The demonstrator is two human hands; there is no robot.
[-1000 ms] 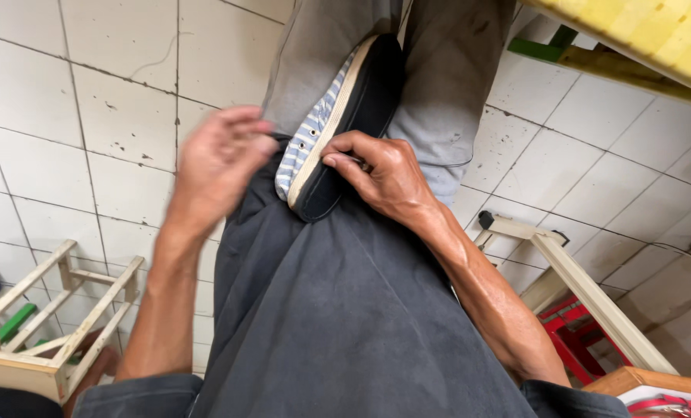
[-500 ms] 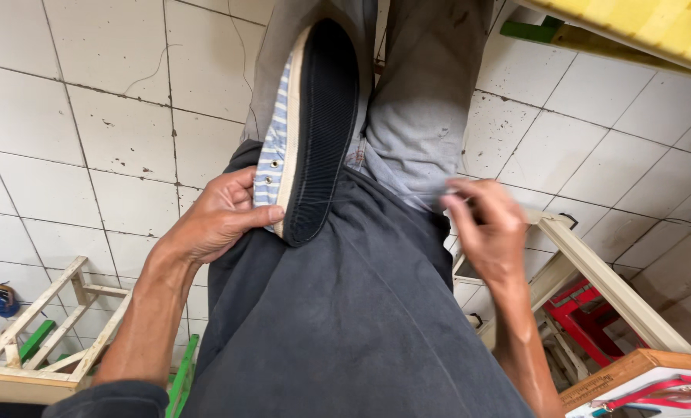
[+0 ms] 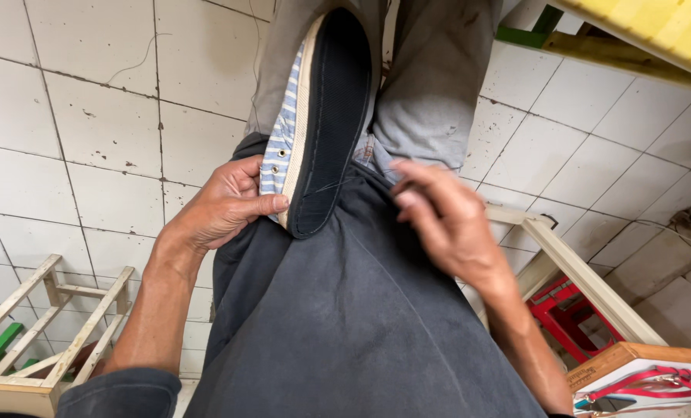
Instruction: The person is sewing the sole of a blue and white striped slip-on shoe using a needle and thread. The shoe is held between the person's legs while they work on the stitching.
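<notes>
A blue-and-white striped canvas shoe [image 3: 314,124] with a black sole and cream rim lies sole-up on my lap, on dark grey cloth [image 3: 345,325]. My left hand [image 3: 225,205] grips the shoe at its near end, thumb pressed on the cream rim. My right hand [image 3: 446,220] hovers just right of the shoe over the cloth, fingers bent and close together; it is blurred and nothing shows in it. A thin thread seems to run from the sole toward the right hand.
White tiled floor [image 3: 90,139] lies below. A pale wooden frame stool [image 3: 28,340] stands at lower left, another wooden frame [image 3: 578,271] with a red stool [image 3: 570,317] at right. A yellow bench [image 3: 655,31] is at top right, a box with red-handled pliers [image 3: 639,379] at bottom right.
The right hand let go of the shoe, swung off to the right, and has come back toward the sole. The left hand took the shoe's near end; the shoe now points straighter away.
</notes>
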